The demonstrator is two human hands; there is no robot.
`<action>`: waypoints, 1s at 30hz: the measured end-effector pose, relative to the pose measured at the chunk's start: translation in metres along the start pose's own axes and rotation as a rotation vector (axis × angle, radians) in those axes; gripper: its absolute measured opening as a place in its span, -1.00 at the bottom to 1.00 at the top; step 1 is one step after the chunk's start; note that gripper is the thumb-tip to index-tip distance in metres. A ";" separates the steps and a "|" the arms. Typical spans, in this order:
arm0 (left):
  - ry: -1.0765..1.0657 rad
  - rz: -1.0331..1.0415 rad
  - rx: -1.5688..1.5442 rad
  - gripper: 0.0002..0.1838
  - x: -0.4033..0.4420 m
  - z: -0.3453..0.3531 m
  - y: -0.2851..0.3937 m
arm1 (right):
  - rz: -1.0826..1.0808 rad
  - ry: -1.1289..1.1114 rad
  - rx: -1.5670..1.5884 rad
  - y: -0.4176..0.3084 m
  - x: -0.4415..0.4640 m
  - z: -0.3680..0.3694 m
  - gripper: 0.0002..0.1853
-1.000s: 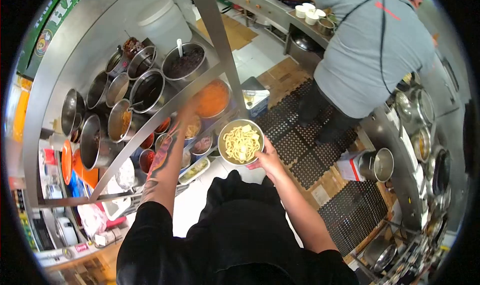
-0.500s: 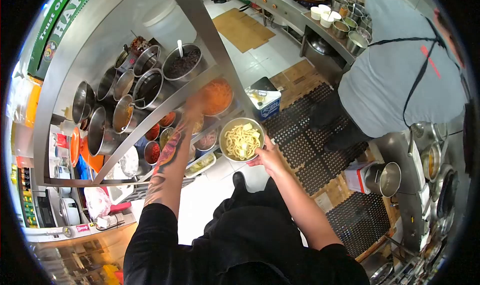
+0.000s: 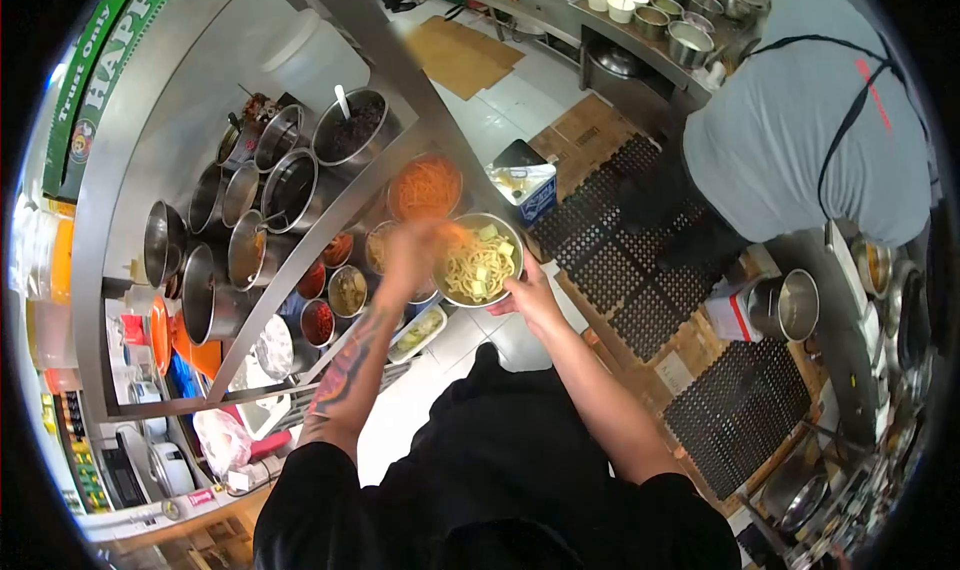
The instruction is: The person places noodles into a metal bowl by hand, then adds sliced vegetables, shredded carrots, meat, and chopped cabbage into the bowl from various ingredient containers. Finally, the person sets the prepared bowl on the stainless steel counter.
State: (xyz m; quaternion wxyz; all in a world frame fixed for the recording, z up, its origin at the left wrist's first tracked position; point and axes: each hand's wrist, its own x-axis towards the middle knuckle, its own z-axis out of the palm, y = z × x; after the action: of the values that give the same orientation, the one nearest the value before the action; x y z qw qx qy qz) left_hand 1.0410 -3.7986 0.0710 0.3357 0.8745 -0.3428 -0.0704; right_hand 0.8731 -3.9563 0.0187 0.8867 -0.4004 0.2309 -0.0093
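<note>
A metal bowl (image 3: 515,255) holding thick yellow noodles (image 3: 470,273) and pale chunks is gripped at its right rim by my right hand (image 3: 528,300), thumb inside the edge. My left hand (image 3: 415,255) is at the bowl's left side, blurred by motion. Something orange shows at its fingertips over the bowl, like the shredded orange food in the round container (image 3: 426,187) just above. Beside that hand are small containers, one of them with red pieces (image 3: 318,322).
A slanted metal frame (image 3: 330,245) crosses the left side, with several metal pots (image 3: 350,130) behind it. A person in a grey shirt (image 3: 800,120) stands at the upper right. A blue-and-white tin (image 3: 530,192) and black perforated mats (image 3: 620,250) are on the floor.
My left hand has moved from the orange food down to the bowl, with orange at its fingertips. My right hand still holds the bowl. The person in grey has shifted right.
</note>
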 end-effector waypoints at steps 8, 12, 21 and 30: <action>-0.119 0.145 -0.111 -0.73 -0.058 0.013 -0.008 | -0.096 0.191 -0.081 0.075 -0.013 0.016 -0.19; -0.199 0.352 -0.091 -0.72 -0.091 0.045 -0.047 | -0.109 0.345 0.031 0.123 -0.032 0.028 -0.22; -0.506 0.333 -0.133 -0.62 -0.154 0.085 -0.111 | 0.022 0.495 0.196 0.228 -0.033 0.005 -0.26; -0.241 0.337 0.023 -0.72 -0.120 0.153 -0.181 | 0.011 0.399 0.168 0.294 0.018 -0.070 -0.12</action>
State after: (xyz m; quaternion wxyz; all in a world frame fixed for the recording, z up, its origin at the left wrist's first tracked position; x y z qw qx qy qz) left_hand 0.9961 -3.7054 -0.1734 0.2892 0.7938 -0.5229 -0.1133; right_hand 0.8103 -3.8093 -0.2387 0.8537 -0.3142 0.4025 -0.1025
